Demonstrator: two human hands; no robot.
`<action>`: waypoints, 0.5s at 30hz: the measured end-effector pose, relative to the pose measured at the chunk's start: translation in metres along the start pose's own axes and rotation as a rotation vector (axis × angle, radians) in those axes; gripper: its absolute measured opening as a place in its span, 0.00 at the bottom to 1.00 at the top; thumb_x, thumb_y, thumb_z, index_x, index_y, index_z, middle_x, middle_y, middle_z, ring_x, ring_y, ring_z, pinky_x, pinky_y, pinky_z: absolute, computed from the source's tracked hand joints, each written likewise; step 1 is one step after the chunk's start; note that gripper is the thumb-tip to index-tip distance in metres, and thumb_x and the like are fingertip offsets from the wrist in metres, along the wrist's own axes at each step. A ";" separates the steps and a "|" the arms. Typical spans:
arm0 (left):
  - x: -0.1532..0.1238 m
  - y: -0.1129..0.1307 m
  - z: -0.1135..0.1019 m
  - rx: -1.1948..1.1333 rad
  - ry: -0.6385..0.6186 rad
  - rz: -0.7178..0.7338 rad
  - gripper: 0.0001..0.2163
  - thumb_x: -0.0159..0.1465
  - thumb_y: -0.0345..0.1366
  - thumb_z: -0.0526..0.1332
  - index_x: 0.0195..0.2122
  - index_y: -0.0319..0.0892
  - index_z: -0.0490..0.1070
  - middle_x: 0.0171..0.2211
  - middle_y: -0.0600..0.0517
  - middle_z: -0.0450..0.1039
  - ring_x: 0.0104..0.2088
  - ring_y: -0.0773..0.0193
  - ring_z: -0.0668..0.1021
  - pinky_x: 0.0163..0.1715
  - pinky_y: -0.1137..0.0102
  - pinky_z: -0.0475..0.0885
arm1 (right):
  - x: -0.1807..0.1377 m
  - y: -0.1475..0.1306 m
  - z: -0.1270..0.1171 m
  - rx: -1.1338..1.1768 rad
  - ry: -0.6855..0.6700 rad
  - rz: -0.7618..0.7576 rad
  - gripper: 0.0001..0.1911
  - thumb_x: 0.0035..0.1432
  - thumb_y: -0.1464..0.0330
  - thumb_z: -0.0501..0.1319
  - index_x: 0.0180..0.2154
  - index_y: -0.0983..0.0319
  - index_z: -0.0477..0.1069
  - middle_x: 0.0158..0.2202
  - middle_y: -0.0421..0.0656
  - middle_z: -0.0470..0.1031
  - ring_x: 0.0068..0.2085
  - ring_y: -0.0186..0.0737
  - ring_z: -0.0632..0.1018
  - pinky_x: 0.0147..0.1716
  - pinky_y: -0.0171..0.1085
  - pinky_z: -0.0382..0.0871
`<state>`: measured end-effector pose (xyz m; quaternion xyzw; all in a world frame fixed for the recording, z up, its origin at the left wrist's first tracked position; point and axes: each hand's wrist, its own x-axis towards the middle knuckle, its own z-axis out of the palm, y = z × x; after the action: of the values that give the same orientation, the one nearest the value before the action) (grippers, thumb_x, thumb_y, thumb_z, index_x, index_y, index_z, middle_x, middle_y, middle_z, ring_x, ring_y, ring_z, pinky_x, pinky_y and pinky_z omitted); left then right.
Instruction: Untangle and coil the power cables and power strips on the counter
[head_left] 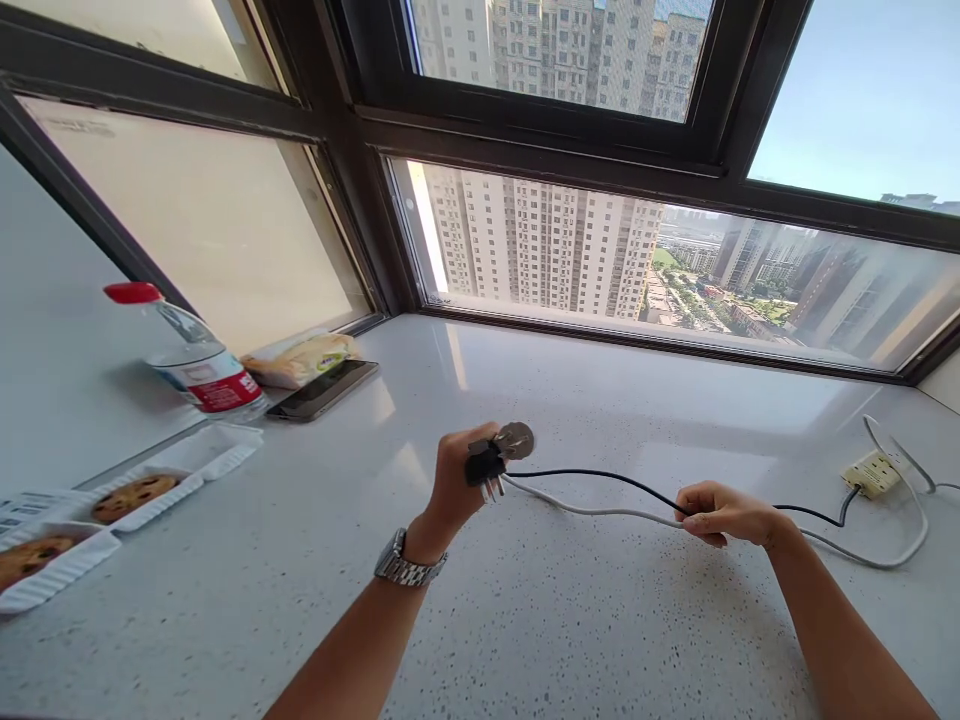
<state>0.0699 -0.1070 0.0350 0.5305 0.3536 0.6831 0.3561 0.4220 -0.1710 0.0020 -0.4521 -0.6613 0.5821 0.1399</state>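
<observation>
My left hand (456,478), with a metal-band watch (409,562) at the wrist, is closed around two power plugs above the counter. One is a black plug (484,463) with its prongs pointing down; the other has a round grey face (517,440). From this hand a black cable (600,473) and a white cable (592,510) run to the right. My right hand (720,512) pinches both cables partway along. Beyond it they lead toward a cream-coloured socket block (871,474) at the far right, with the black cable going into it.
On the left of the speckled white counter (570,620) stand a red-capped bottle (210,370), a phone (324,391), and a packaged food item (304,360). White plastic trays (225,448) with cookies (135,497) lie nearer. Dark-framed windows (540,240) border the back.
</observation>
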 end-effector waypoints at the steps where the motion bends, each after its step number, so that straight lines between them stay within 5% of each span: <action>1: -0.004 0.002 0.007 0.095 -0.126 0.038 0.15 0.42 0.31 0.71 0.11 0.39 0.63 0.09 0.58 0.57 0.14 0.75 0.58 0.17 0.75 0.50 | 0.001 -0.003 0.004 0.013 -0.034 0.003 0.25 0.52 0.49 0.62 0.37 0.66 0.69 0.21 0.34 0.61 0.19 0.27 0.60 0.19 0.30 0.53; 4: -0.020 0.005 0.031 0.391 -0.456 0.163 0.15 0.48 0.34 0.68 0.12 0.39 0.64 0.11 0.56 0.59 0.14 0.73 0.59 0.18 0.75 0.50 | 0.009 -0.013 0.021 0.004 -0.138 0.031 0.29 0.52 0.48 0.61 0.42 0.67 0.70 0.21 0.35 0.63 0.21 0.27 0.63 0.19 0.29 0.54; 7: -0.037 0.004 0.054 0.503 -0.544 0.176 0.16 0.53 0.34 0.64 0.12 0.39 0.62 0.11 0.55 0.60 0.15 0.72 0.60 0.19 0.75 0.49 | 0.017 -0.022 0.037 -0.059 -0.148 0.031 0.29 0.50 0.47 0.63 0.40 0.66 0.72 0.20 0.34 0.61 0.22 0.28 0.62 0.20 0.28 0.53; 15: -0.080 0.006 0.073 0.595 -0.746 -0.018 0.11 0.53 0.29 0.57 0.15 0.39 0.59 0.14 0.57 0.55 0.18 0.72 0.57 0.20 0.74 0.49 | 0.039 -0.002 0.041 -0.031 0.389 0.041 0.27 0.54 0.44 0.54 0.23 0.62 0.63 0.17 0.32 0.51 0.19 0.28 0.52 0.19 0.32 0.46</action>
<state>0.1555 -0.1711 0.0163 0.8154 0.3864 0.3119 0.2975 0.3706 -0.1682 -0.0215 -0.5716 -0.6214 0.4761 0.2461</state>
